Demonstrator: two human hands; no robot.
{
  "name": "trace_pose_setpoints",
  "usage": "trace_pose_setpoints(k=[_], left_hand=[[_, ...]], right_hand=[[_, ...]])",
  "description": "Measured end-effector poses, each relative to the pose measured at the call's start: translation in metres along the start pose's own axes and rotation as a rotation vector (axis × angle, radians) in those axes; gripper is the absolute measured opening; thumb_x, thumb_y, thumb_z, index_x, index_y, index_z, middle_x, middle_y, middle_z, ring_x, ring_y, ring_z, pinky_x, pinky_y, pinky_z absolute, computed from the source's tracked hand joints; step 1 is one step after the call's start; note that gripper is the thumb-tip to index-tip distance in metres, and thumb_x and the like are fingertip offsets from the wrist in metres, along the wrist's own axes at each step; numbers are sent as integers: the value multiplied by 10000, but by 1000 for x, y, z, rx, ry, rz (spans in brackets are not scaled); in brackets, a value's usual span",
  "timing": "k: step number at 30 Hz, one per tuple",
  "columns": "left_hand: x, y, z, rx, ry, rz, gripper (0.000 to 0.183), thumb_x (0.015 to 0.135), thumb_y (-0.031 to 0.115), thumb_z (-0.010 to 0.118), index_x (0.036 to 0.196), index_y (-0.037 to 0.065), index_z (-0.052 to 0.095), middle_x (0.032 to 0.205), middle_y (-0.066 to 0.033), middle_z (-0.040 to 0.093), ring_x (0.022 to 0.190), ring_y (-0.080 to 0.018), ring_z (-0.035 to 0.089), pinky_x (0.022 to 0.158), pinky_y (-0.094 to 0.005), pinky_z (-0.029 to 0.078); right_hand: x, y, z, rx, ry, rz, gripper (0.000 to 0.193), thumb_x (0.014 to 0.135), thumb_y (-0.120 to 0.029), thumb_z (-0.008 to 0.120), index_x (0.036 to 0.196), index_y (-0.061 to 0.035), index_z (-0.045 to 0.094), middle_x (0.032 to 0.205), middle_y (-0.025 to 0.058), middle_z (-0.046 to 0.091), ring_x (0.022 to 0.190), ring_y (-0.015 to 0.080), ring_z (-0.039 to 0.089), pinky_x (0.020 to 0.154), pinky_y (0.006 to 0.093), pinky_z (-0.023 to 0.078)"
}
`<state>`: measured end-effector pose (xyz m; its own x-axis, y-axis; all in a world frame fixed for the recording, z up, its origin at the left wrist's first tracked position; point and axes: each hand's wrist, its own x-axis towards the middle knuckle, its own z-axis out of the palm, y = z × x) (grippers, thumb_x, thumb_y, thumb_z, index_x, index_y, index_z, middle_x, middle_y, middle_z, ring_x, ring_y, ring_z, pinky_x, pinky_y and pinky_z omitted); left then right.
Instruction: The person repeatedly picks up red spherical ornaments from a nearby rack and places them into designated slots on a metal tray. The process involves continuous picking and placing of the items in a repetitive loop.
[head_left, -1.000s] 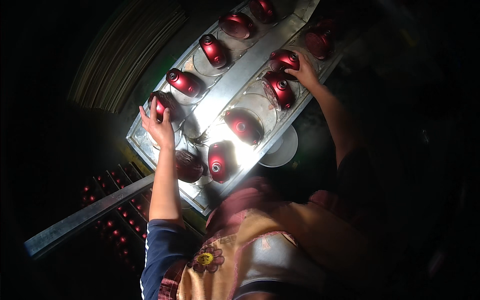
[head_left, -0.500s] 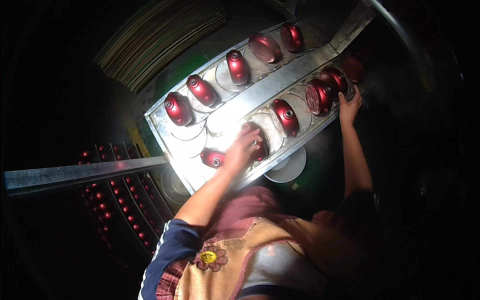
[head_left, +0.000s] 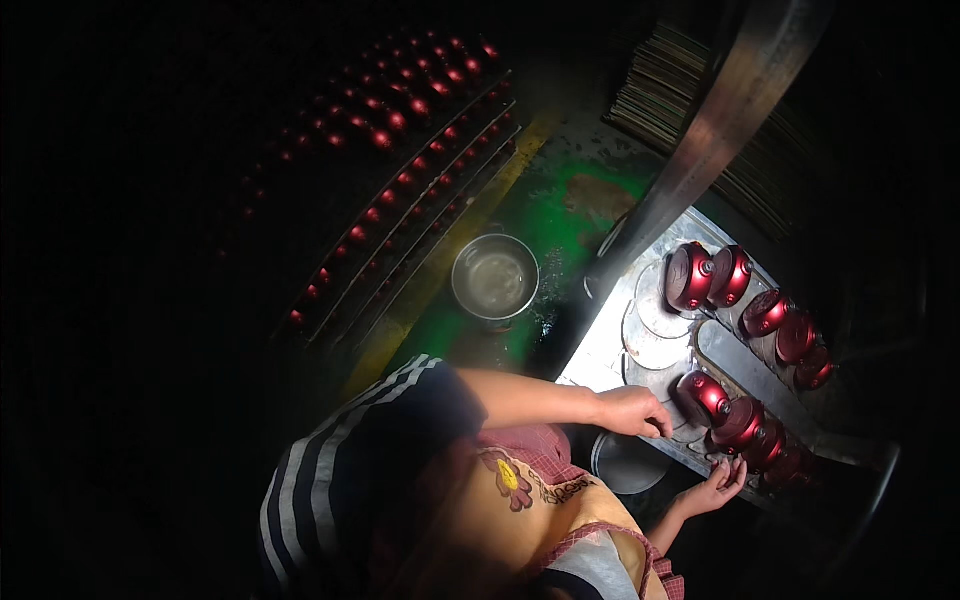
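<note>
My left hand [head_left: 637, 412] hangs over the near side of the metal tray table, fingers loosely bent and apart, with nothing visible in them. Just beyond its fingertips stands a rounded, shiny red metal body [head_left: 703, 398] with a small round fitting. My right hand [head_left: 716, 487] is open at the tray's near edge, its fingers pointing up, close to another red body [head_left: 738, 426]. Further red bodies crowd together behind it, the last ones in shadow. On the tray's far side, more red bodies [head_left: 690, 276] stand in a row.
A metal bar [head_left: 720, 125] slants up past the tray's corner. Left of the tray, a round metal pot [head_left: 495, 277] sits on the green floor. Racks of small red pieces [head_left: 372, 215] fill the dark left. A pale basin [head_left: 630, 462] lies below the tray's near edge.
The view has swung left, bringing in the floor pot and racks. My left hand has come off a red body. Red bodies on the near side now stand closer together, away from the tray's left end.
</note>
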<state>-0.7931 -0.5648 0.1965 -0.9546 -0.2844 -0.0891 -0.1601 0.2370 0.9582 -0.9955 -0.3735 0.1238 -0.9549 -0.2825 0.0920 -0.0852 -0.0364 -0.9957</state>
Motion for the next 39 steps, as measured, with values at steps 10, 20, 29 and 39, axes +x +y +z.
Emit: trace_pose_setpoints(k=[10, 20, 29, 39], left_hand=[[-431, -92, -176, -220, 1136, -87, 134, 919, 47, 664, 1039, -11, 683, 980, -75, 724, 899, -108, 671, 827, -273, 543], [-716, -139, -229, -228, 2262, -112, 183, 928, -19, 607, 1094, 33, 663, 1031, -63, 692, 997, -143, 656, 888, -291, 527], [-902, -201, -382, 390, 2341, -501, 394, 895, 347, 634, 1243, 162, 634, 1203, -140, 638, 1065, -336, 627, 912, -472, 521], [-966, -248, -522, 484, 2126, -1582, 624, 807, 321, 738, 1391, 376, 527, 1532, -198, 341, 1380, -455, 340, 1092, -567, 341]], right_hand=[[-270, -112, 370, 236, -1194, 21, 293, 960, -4, 603, 1253, -27, 590, 1145, 60, 630, 976, 130, 614, 806, 272, 508], [-535, -176, 621, 119, -1935, 27, 326, 996, -116, 589, 1310, -30, 585, 1191, 60, 648, 1025, 142, 627, 834, 280, 521], [-750, -165, 857, 205, -2045, -651, 532, 849, -203, 753, 1359, -169, 603, 1334, 175, 583, 1255, 320, 534, 1086, 389, 399], [-898, -128, 956, -399, -1924, -1034, 618, 845, -204, 668, 1398, -423, 502, 1569, 256, 200, 1376, 462, 292, 1058, 588, 383]])
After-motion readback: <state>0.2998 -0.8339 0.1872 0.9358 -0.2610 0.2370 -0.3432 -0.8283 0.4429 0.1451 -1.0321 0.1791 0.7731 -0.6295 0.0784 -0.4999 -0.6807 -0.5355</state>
